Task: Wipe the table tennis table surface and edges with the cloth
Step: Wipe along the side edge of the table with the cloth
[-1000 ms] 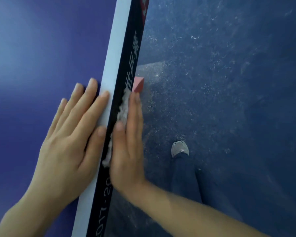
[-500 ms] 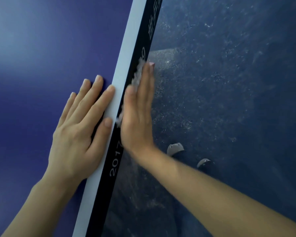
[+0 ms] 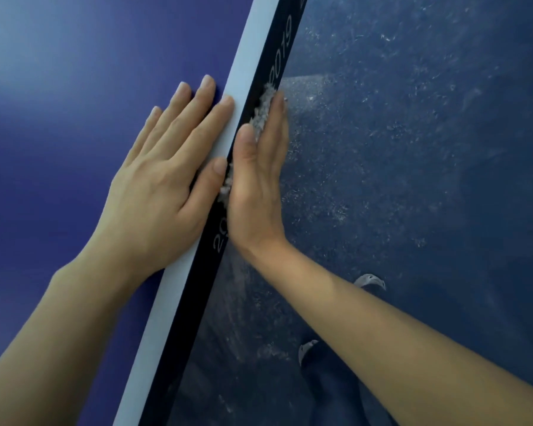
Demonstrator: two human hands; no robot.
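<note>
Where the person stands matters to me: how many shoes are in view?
2. One shoe tip shows on the floor just above the right forearm; the second shoe tip lies lower, left of that forearm. Both are partly hidden.

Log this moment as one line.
step: edge wipe | right hand: presses cloth against dark edge band | left hand: flat on tabletop

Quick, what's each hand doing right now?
Left hand: open, flat on the table top.
Right hand: open, straight fingers pressing the cloth against the table's side edge.
</note>
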